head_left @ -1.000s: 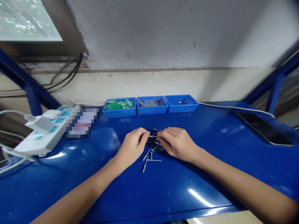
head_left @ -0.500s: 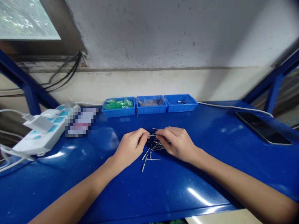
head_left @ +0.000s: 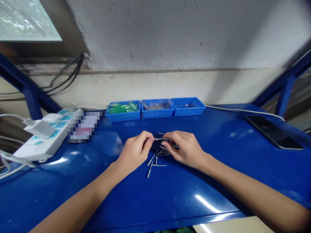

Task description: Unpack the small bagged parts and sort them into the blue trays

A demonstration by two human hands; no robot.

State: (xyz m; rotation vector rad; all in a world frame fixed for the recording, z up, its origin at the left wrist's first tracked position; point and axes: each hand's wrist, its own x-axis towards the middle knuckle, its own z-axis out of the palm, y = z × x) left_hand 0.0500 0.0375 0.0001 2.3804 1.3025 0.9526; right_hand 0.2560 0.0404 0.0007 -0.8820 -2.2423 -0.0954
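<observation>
Both of my hands meet over a small pile of thin metal pins (head_left: 155, 160) on the blue table (head_left: 170, 194). My left hand (head_left: 136, 152) pinches one end of a metal pin (head_left: 160, 139) between thumb and fingertips. My right hand (head_left: 186, 149) is closed in a pinch on the other end of that same pin, held level just above the pile. Several more pins lie loose under and in front of the hands.
Three blue bins stand at the back: one with green parts (head_left: 123, 110), one with clear bags (head_left: 157, 108), one nearly bare (head_left: 188, 106). A white power strip (head_left: 43, 137) with plugs lies at left, a dark phone (head_left: 273, 132) at right, a white cable (head_left: 243, 111) behind.
The hands have stayed over the pile; the pin between them has risen slightly and the right fingers have shifted their grip on it.
</observation>
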